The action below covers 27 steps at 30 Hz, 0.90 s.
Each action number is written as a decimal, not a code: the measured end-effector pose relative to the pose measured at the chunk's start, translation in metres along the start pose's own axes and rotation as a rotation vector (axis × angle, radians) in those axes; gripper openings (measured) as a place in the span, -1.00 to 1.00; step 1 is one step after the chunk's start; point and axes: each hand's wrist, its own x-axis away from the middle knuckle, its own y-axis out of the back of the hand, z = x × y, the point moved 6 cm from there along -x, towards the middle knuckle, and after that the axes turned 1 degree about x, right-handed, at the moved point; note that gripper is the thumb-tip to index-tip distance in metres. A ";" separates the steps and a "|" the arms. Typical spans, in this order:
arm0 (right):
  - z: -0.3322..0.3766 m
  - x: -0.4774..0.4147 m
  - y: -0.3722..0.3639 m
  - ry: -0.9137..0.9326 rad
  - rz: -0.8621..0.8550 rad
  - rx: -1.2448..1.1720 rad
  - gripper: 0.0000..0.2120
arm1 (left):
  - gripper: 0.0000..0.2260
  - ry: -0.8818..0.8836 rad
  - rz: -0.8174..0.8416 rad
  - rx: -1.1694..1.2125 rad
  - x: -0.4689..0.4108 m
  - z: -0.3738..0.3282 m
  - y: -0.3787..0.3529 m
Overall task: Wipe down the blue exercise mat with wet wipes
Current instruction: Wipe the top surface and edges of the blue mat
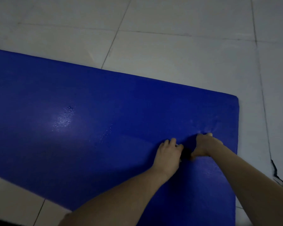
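Note:
The blue exercise mat (104, 128) lies flat on the tiled floor, its right end near the middle right of the view. A wet sheen with droplets (62, 121) shows on its left-centre. My right hand (204, 145) presses on the mat near the right end, fingers curled round a wet wipe (209, 134); only a small white bit shows past the fingertips. Just to its left, my left hand (168, 152) rests on the mat with its fingers curled under, and nothing shows in it. A dark shadow lies between the two hands.
Pale floor tiles (170, 46) surround the mat on the far side and to the right. A dark crack or cable (274, 170) runs along the floor to the right of the mat. The room is dim.

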 end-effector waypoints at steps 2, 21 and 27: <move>0.005 0.012 -0.016 0.004 0.064 -0.008 -0.10 | -0.86 0.017 0.008 -0.036 0.004 0.019 0.010; 0.040 0.056 -0.084 0.039 0.014 0.048 0.11 | -0.82 0.561 -0.280 0.337 0.043 0.146 0.057; 0.040 0.055 -0.081 0.072 -0.039 0.068 0.06 | -0.84 0.160 -0.059 0.289 0.027 0.040 0.011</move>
